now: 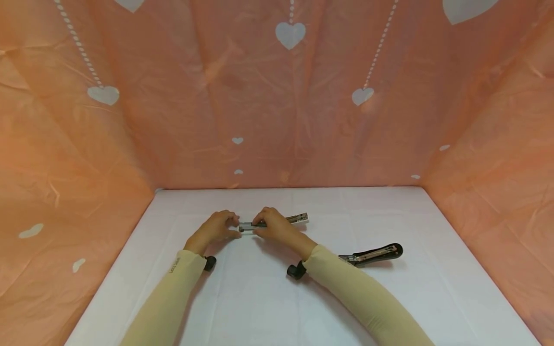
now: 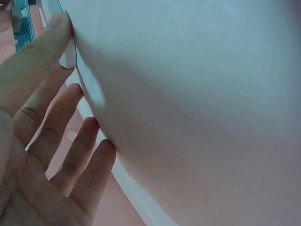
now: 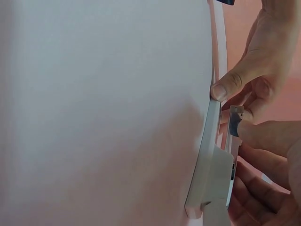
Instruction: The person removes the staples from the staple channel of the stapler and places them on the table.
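A white stapler (image 1: 299, 218) lies opened on the table, its metal magazine apart from the base. My left hand (image 1: 216, 226) pinches the left end of the stapler's base, thumb on the near side. From the right, my right hand (image 1: 279, 228) grips the metal magazine between thumb and fingers. In the right wrist view, the right thumb covers part of the magazine (image 3: 234, 115) above the white base (image 3: 204, 155). The left wrist view has the left thumb on the base's end (image 2: 69, 55), with the other fingertips touching the table.
A black stapler (image 1: 381, 253) lies opened on the white table (image 1: 255, 307), partly behind my right sleeve (image 1: 359, 288). Orange cloth with white hearts (image 1: 285, 120) walls the table at the back and both sides.
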Available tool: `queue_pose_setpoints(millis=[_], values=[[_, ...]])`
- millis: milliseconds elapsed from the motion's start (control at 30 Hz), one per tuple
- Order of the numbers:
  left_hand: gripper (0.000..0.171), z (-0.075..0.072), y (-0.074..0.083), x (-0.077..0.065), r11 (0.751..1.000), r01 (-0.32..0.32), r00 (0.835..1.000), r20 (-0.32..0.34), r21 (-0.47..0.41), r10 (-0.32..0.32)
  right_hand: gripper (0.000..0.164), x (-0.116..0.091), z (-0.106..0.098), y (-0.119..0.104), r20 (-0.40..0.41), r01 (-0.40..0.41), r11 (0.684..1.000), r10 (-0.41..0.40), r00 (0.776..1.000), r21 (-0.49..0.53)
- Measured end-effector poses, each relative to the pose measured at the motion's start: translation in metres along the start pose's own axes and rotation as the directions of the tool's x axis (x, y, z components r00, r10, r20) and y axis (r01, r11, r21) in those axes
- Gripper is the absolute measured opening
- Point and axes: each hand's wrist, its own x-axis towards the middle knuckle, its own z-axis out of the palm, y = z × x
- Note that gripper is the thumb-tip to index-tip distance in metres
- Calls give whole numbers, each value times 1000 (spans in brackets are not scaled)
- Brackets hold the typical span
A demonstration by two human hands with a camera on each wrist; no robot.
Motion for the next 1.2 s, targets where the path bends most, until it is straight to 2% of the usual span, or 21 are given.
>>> queue_pose_setpoints(millis=[133, 300, 733, 967, 1200], values=[[30, 0, -1, 0, 1000, -3, 1000, -5, 0, 3, 19, 0, 1, -3, 23, -49, 999, 48, 999, 23], [30, 1, 0, 0, 999, -37, 999, -15, 8, 37, 19, -2, 4, -5, 26, -100, 994, 99, 995, 40], [25, -2, 1, 0, 1000, -26, 1000, -7, 4, 26, 20, -1, 4, -6, -15, -51, 997, 52, 999, 65], [25, -1, 0, 0, 1000, -26, 1000, -4, 6, 26, 17, -2, 6, -5, -20, -80, 987, 83, 996, 140], [26, -1, 0, -1, 1000, -22, 1000, -6, 1, 22, 18, -2, 5, -5, -24, -70, 988, 74, 997, 141]])
